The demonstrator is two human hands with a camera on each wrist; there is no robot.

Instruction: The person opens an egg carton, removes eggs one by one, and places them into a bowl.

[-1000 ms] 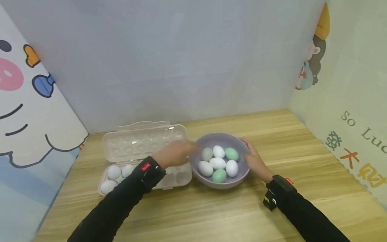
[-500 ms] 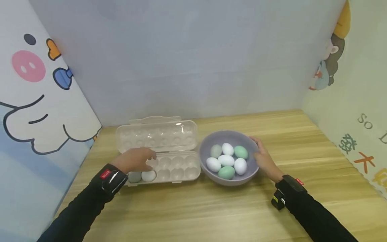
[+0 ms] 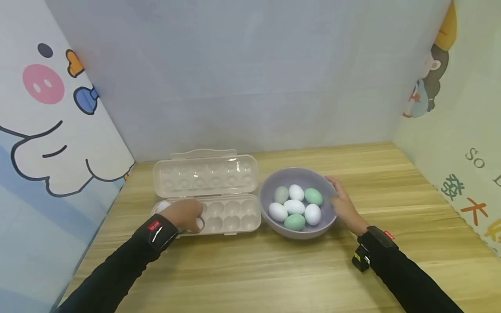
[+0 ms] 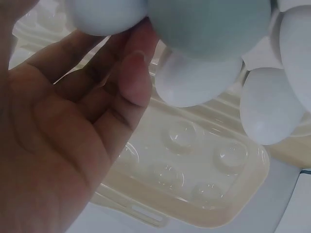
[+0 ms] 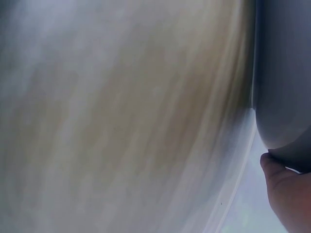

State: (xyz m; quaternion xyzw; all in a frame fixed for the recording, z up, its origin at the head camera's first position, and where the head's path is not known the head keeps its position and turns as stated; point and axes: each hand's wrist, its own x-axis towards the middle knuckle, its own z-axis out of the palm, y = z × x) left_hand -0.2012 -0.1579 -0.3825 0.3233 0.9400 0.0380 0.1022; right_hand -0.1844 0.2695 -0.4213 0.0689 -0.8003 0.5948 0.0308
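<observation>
In the head view my left hand reaches down over the left part of an open clear egg carton. Its thumb and fingers close round a white egg in the front row. From the left wrist, that white egg shows against my fingers, beside a grey-green egg. My right hand grips the right rim of a purple-grey bowl holding several white, green and grey eggs. The right wrist view shows its thumb on the bowl wall.
The carton's dimpled lid lies back behind the base. Several carton cups to the right hold nothing. Bowl and carton stand close together on a wooden table. A plain back wall and printed side panels enclose it.
My left hand has moved from the bowl's left rim to the carton's left part, then lowered onto the egg there. My right hand has stayed on the bowl. The head view has shifted slightly.
</observation>
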